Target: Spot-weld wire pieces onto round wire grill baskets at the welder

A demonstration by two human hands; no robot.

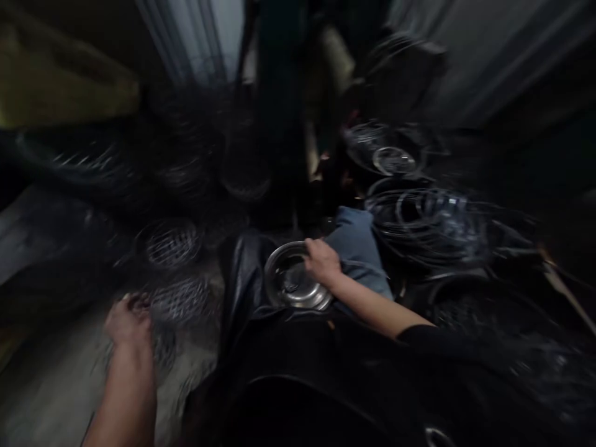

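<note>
A shiny round metal bowl (305,290) rests on my lap, tilted slightly. My right hand (322,262) is closed on its upper right rim. Inside the bowl lies a small dark bit that I cannot make out. My left hand (129,320) reaches out to the left, low over the floor, and its fingers are smeared by motion. Just beside it is a round wire mesh piece (181,299), and another wire grid (172,243) lies farther off. Whether the left hand touches either is unclear.
Coils of wire (423,220) are heaped on the right, with a round metal piece (393,160) behind them. A dark round tub (465,298) stands nearer on the right. A yellowish bulky shape (65,81) is at the upper left. The scene is dim and blurred.
</note>
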